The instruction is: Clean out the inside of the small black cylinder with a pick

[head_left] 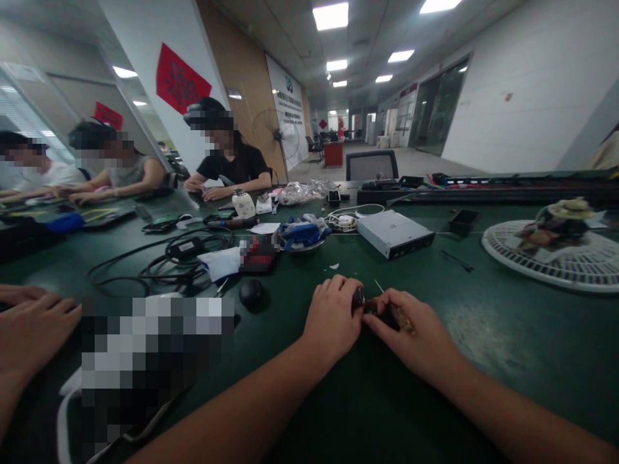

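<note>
Bright ceiling panels (331, 16) shone over a grey floor (416, 165) that ran back between a white wall (522, 84) with a dark glass doorway (438, 115) on the right and a wood-toned wall (236, 58) on the left, past a dark mesh-backed chair (371, 166) and a red desk (333, 154).

Head camera looks forward, down over the table (483, 335).
</note>
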Motion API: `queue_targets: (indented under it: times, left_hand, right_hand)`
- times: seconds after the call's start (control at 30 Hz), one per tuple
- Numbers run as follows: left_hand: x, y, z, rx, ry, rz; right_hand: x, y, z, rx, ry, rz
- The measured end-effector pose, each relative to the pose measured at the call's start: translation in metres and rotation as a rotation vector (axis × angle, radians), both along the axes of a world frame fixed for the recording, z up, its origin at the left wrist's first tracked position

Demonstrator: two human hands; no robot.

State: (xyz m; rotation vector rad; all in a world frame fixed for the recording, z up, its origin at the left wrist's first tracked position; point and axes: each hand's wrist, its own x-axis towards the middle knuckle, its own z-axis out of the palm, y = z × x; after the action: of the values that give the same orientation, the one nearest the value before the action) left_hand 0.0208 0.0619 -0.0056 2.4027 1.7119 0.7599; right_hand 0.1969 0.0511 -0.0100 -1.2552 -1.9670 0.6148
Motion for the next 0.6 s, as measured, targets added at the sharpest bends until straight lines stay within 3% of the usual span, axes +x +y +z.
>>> queue_targets:
  times: [0.1, 0.27, 0.5, 0.6]
  left_hand:
    - [0.0000, -0.0006, 0.0013, -0.006, 0.013, -0.017]
    - [0.0005, 0.0001, 0.0013, -0.003, 0.043, -0.020]
    - [0.0009, 0.0000, 0.0050, -0.033, 0.014, -0.118]
    - [0.0015, -0.0009, 0.0074, -0.036, -0.020, -0.166]
  right_hand:
    - [-0.0009, 0.0004, -0.0017, 0.011, -0.034, -0.048]
    - [0.0011, 0.0022, -0.0032, 0.016, -0.059, 0.001]
    - [0.0043, 0.0030, -0.0047, -0.028, 0.319, -0.007]
    - [0.0053, 0.0023, -0.0043, -0.026, 0.386, -0.036]
